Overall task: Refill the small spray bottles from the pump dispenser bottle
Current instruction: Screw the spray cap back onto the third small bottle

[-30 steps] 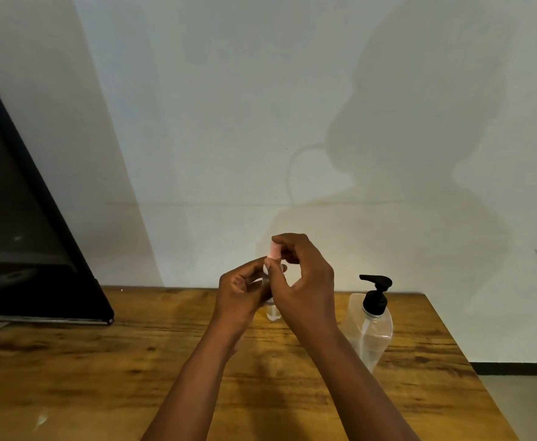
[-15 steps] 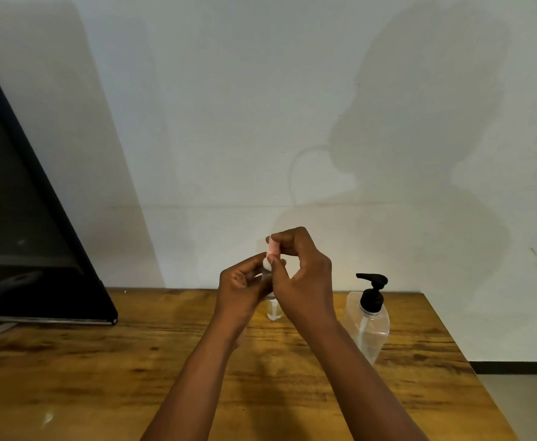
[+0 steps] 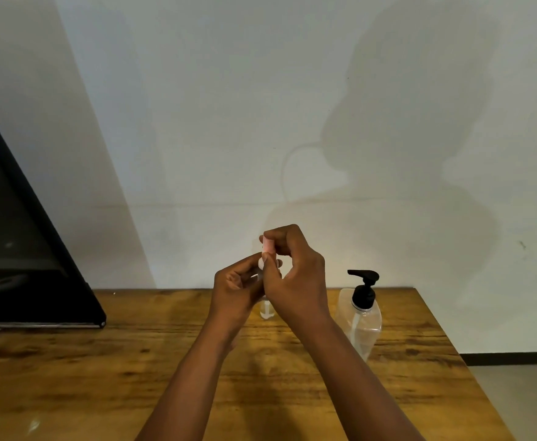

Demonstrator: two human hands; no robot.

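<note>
My left hand (image 3: 238, 288) grips a small spray bottle (image 3: 261, 269), mostly hidden in my curled fingers, while my right hand (image 3: 292, 275) pinches its pink cap (image 3: 267, 246) at the top between thumb and forefinger, both hands raised above the table (image 3: 101, 370). Just below my hands, a second small bottle (image 3: 266, 310) stands on the wood, partly hidden by them. The pump bottle (image 3: 361, 316) stands upright just right of my right wrist, and a dark screen (image 3: 22, 249) leans well off to the left.
</note>
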